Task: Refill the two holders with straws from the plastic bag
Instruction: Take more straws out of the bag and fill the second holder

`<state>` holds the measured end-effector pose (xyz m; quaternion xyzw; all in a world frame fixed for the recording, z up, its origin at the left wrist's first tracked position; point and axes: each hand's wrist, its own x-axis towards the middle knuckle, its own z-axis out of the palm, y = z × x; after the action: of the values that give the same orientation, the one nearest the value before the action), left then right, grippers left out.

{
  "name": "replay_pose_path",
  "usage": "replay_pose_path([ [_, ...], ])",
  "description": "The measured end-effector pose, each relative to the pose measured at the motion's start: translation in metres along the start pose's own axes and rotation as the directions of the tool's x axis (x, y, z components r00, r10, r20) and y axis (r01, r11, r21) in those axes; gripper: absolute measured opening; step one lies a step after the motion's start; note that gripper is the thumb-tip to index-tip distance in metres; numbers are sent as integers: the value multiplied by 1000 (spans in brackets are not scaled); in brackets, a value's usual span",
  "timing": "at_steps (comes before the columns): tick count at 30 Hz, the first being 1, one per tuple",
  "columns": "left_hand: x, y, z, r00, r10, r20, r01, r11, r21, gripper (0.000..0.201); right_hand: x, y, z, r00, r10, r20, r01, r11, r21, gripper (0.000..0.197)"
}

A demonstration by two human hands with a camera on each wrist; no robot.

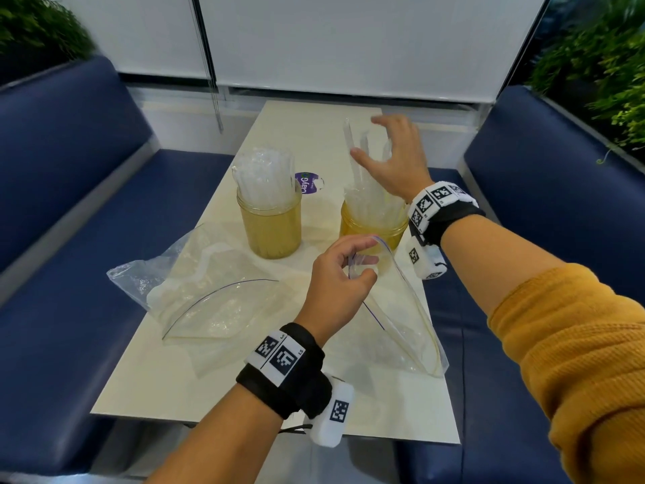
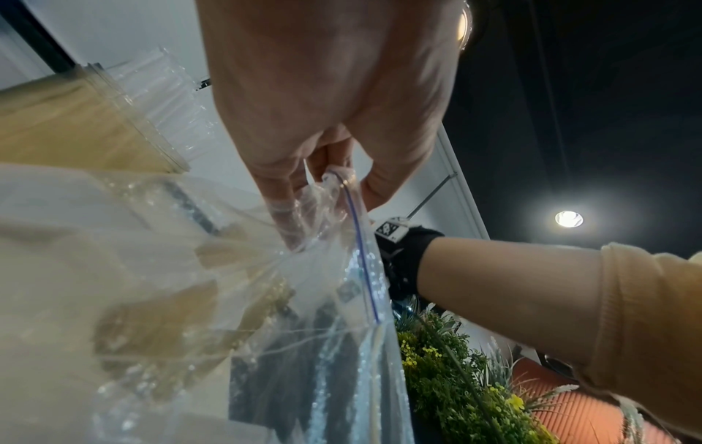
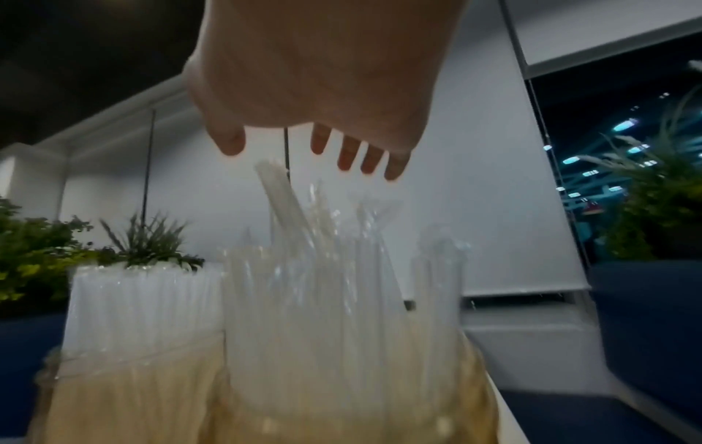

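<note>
Two amber holders stand on the pale table (image 1: pixel 244 389). The left holder (image 1: pixel 270 228) is packed with clear wrapped straws (image 1: pixel 263 178). The right holder (image 1: pixel 370 227) holds looser straws (image 1: pixel 361 169) that lean at different angles. My right hand (image 1: pixel 391 148) hovers just above these straws with its fingers spread and holds nothing; in the right wrist view the fingertips (image 3: pixel 349 159) hang above the straw tips (image 3: pixel 273 183). My left hand (image 1: pixel 343 270) pinches the zip edge of a clear plastic bag (image 1: pixel 401 326) and lifts it off the table. In the left wrist view the fingers (image 2: pixel 342 183) pinch the bag's blue zip line (image 2: pixel 362 258).
A second clear bag (image 1: pixel 213 302) lies flat at the table's left. A purple label (image 1: pixel 307 183) lies between the holders. Blue benches (image 1: pixel 62 190) flank the table on both sides, with plants (image 1: pixel 600 64) behind them. White blinds (image 1: pixel 349 43) hang at the far end.
</note>
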<state>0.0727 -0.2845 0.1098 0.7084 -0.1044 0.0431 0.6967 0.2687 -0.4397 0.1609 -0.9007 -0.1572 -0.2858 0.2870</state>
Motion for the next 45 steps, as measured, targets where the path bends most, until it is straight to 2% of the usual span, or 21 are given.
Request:
replay_pose_path([
  [2,1,-1,0,1000,-6,6,6,1000,2,40,16,-13,2,995,-93,16,95,988,-122,69],
  [4,1,-1,0,1000,-12,8,12,1000,1,39,28,-17,7,974,-83,212,134,962,-239,63],
  [6,1,-1,0,1000,-11,5,11,1000,3,39,29,-13,13,887,-3,461,160,940,-301,51],
  [8,2,-1,-1,1000,-8,-1,8,1000,3,38,22,-8,19,815,96,571,170,903,-394,48],
  [10,4,-1,-3,1000,-6,-5,6,1000,2,38,17,-1,19,844,145,517,110,896,-430,61],
  [13,5,0,-4,1000,1,-5,-1,1000,-7,38,18,10,13,967,44,250,56,923,-381,58],
  [14,5,1,-3,1000,0,-4,0,1000,-10,38,17,13,11,978,51,201,34,917,-397,58],
  [16,6,1,-2,1000,-1,-1,1,1000,-7,39,7,19,15,923,170,345,16,879,-476,63],
  [18,7,0,0,1000,-11,8,11,1000,-8,40,-9,30,22,812,281,512,31,855,-518,64],
  [19,7,0,1,1000,-10,13,10,1000,-6,41,-16,35,24,812,281,512,17,865,-501,62],
  [22,7,-1,2,1000,1,26,-1,1000,4,43,-28,34,23,941,178,286,-73,936,-343,57],
  [24,8,-2,3,999,4,33,-4,1000,2,45,-34,29,23,937,157,313,-62,954,-293,56],
  [27,8,-4,4,999,12,50,-12,1000,-3,49,-47,23,17,875,195,443,-22,930,-367,59],
  [29,8,-6,5,998,16,56,-16,1000,-8,52,-55,13,-1,926,179,331,-42,923,-381,56],
  [31,10,-9,8,999,6,51,-6,1000,-10,54,-66,-10,-25,985,128,117,-70,910,-410,37],
  [33,12,-12,11,999,-11,41,11,1000,-11,57,-80,-33,-48,990,139,-38,-144,931,-335,37],
  [35,13,-15,14,999,-17,40,18,1000,-14,59,-96,-54,-70,976,213,-36,-215,953,-211,49],
  [37,15,-17,16,999,-12,41,12,1000,-12,60,-114,-69,-87,917,332,221,-333,942,-33,45],
  [39,16,-16,17,999,-3,53,3,1000,5,61,-131,-74,-92,716,428,552,-487,872,-46,36],
  [40,15,-16,18,998,2,67,-2,1000,8,62,-139,-69,-86,638,439,633,-472,872,-130,34],
  [45,6,-15,22,990,31,136,-30,1000,-7,73,-174,-50,-41,520,558,647,-283,827,-485,51],
])
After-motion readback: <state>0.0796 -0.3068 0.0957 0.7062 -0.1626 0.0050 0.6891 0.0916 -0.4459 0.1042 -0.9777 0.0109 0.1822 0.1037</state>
